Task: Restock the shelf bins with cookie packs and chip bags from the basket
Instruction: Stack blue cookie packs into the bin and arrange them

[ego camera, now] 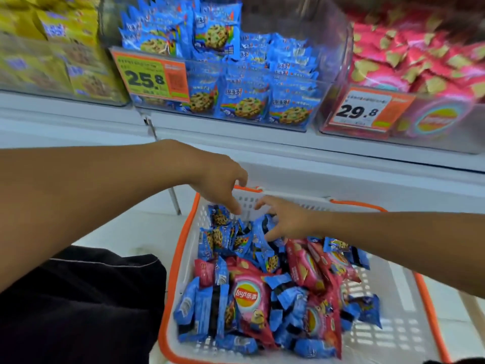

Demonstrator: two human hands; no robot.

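Dark fabric [86, 306], black with a thin pale line across it, fills the near left corner, just beside the white basket [388, 334] with its orange rim. Blue cookie packs [199, 311] and pink chip bags [250, 303] lie jumbled through the basket's left and middle parts; its near right part shows bare white lattice.

Both arms reach in over the far end of the basket. Coming from the left, the left hand [223, 185] hangs above the far left corner, fingers pointing down and loosely spread, with nothing between them; its fingertips are just above a blue cookie pack [219, 215] that stands against the basket wall. Coming from the right, the right hand [286, 219] is lower, with fingers spread and curving down into the heap of blue packs at the far middle; the fingertips touch the packs, but whether they have closed on one I cannot tell.

Farther off, clear bins sit along a white shelf [262, 143]. One bin [325, 82] at the middle holds blue cookie packs behind a price tag [151, 74] reading 25.8. To its right, another bin [472, 119] holds pink bags and a tag [364, 110] reading 29.8. At the far left are yellow packs [52, 48], blurred.
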